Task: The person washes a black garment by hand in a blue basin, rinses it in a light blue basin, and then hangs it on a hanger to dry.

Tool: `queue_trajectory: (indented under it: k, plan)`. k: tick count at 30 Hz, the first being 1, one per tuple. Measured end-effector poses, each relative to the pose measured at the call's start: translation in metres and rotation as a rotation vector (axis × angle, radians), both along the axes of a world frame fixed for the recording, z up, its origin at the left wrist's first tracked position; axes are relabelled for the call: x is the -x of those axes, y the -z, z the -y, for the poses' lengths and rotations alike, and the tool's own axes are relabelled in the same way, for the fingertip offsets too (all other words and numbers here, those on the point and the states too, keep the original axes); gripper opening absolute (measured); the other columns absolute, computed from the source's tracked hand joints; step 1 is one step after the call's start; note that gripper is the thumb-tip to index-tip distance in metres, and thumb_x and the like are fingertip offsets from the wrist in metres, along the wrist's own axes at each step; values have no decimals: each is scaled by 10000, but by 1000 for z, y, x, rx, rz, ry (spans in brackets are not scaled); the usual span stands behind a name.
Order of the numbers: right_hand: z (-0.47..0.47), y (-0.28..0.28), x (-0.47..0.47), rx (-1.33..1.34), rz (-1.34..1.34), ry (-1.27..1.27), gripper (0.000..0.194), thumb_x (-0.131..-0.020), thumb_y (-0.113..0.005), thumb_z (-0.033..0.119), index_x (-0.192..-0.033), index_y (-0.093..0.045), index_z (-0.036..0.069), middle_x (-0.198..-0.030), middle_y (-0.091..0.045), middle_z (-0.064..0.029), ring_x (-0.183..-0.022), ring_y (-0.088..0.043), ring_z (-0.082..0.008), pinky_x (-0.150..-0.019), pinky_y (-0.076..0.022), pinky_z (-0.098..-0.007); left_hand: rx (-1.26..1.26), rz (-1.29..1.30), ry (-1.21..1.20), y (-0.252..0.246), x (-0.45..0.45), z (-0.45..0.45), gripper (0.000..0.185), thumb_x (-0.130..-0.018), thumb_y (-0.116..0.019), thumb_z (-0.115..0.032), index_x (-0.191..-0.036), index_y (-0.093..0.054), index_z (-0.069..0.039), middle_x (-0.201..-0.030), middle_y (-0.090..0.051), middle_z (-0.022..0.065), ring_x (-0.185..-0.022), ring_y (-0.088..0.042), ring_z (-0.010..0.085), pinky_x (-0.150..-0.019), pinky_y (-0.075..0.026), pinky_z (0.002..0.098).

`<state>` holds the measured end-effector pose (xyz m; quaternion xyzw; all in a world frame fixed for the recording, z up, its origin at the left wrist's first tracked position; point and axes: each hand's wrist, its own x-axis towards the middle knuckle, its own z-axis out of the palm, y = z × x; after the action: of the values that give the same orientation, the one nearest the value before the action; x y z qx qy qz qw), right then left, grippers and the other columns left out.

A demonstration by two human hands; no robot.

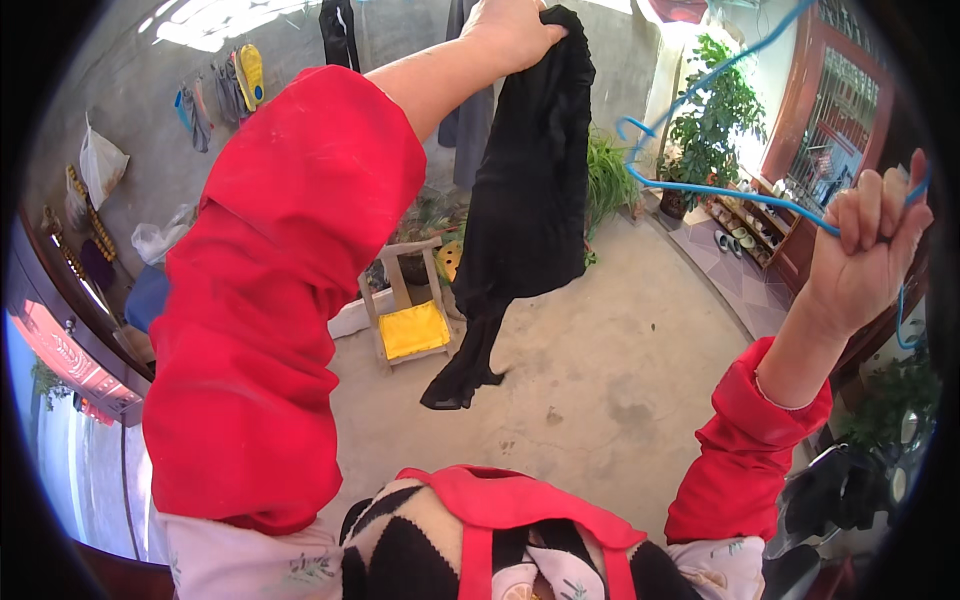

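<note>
High at the top centre, my left hand [517, 34] grips a black garment [529, 180] by its upper edge. The cloth hangs down in front of me, with a narrow twisted end at the bottom, clear of the floor. On the right, the fingers of my right hand [862, 240] are curled around a blue clothes hanger [727, 190]. One bent corner of the hanger points toward the garment, apart from it. The hanger's upper bar runs out of view at the top right.
A wooden chair [411, 330] with a yellow seat stands beyond the garment. Socks and insoles [240, 82] hang along the grey wall, with trousers [469, 135] further right. Potted plants [712, 112] and a shoe rack [746, 221] are at right. Concrete floor [585, 390] lies below.
</note>
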<state>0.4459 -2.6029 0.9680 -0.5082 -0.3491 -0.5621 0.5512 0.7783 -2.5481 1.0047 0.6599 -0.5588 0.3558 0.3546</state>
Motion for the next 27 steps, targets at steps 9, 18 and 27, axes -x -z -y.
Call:
queue_trajectory:
  k: [9,18,27]
  plan:
    - [69,32,-90,-214,-28,128,374,-951,-500,310,-1180,-506,13,-610,-286,48,-503,-255,-45,-408,-179,-180,23,147,-83,-2,-2,18,376,-782,-646,-336,-841,-646,36,-856,-614,258,-859,-588,395,-779,-462,439]
    - [106,44,-85,-202,-42,-251,392,-915,-536,365,-1186,-508,83,-628,-299,57,-514,-264,-36,-405,-201,-173,-86,92,-100,-7,-9,-9,390,-821,-597,-358,-850,-656,27,-826,-628,250,-827,-609,386,-744,-469,432]
    - [63,134,-130,-236,-656,-201,355,-958,-496,266,-1182,-527,-8,-598,-353,46,-466,-326,-43,-395,-233,-194,14,103,-405,-20,-40,-19,419,-810,-577,-402,-880,-668,1,-872,-636,246,-878,-619,369,-787,-485,434]
